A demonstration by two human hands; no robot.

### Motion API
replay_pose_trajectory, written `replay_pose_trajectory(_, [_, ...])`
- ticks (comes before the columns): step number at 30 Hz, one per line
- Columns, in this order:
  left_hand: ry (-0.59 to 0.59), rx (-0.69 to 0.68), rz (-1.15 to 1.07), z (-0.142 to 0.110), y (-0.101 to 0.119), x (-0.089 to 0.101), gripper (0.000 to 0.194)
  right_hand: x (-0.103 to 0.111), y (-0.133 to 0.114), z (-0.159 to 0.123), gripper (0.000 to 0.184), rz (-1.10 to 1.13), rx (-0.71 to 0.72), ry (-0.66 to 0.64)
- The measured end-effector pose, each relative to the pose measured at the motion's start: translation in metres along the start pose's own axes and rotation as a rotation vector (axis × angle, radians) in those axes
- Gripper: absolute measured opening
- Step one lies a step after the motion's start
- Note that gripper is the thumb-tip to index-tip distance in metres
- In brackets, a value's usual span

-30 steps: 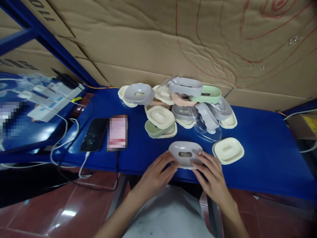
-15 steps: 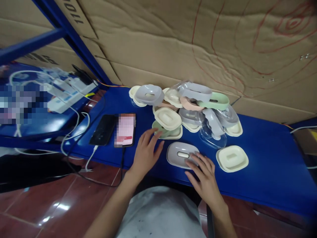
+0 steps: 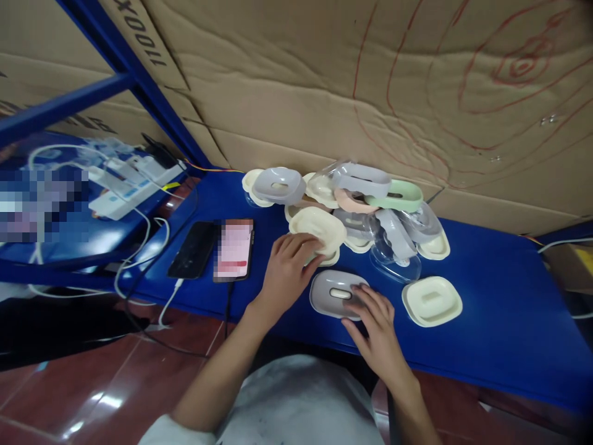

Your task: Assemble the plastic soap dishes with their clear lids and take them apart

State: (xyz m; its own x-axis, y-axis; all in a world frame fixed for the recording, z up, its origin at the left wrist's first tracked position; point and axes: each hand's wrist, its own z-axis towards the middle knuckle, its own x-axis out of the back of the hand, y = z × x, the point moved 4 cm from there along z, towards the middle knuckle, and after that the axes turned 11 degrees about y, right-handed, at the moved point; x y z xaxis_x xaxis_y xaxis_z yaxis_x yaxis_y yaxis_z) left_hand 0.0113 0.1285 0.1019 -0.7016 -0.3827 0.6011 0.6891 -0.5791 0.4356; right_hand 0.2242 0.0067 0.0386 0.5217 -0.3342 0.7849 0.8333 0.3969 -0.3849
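Observation:
My left hand (image 3: 291,262) has its fingers bent over the near edge of a cream soap dish tray (image 3: 319,221), with the thumb below; the grip is partly hidden. Beneath it shows the rim of another cream tray (image 3: 334,256). A grey soap dish (image 3: 327,300) with a pale oval middle lies directly before me. Resting on its right side with fingers spread is my right hand (image 3: 373,318). Farther right, a single cream tray (image 3: 432,301) lies flat.
Behind my hands is a heap of soap dish parts, including a grey one (image 3: 280,185), a green one (image 3: 397,195) and a clear cover (image 3: 393,269). Two phones, one dark (image 3: 192,250), and a power strip (image 3: 134,191) with cables lie left. Cardboard (image 3: 301,93) backs the blue table (image 3: 500,309).
My left hand has moved forward and right, its fingers closing at the cream tray, which has shifted slightly right. The green piece there is now hidden. My right hand stays on the grey dish.

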Motion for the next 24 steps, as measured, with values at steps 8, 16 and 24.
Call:
replay_pose_trajectory(8, [-0.056, -0.19, 0.054, -0.093, 0.042, 0.057, 0.011, 0.015, 0.023, -0.011, 0.038, -0.098, 0.014, -0.01])
replay_pose_trajectory(16, [-0.146, -0.094, 0.044, -0.137, 0.04, 0.026, 0.02, 0.042, 0.051, -0.012, 0.041, -0.07, -0.047, 0.061])
replay_pose_trajectory(24, [-0.116, -0.046, 0.056, -0.119, 0.022, 0.031, 0.04, 0.081, 0.094, -0.066, 0.045, -0.369, -0.204, 0.1])
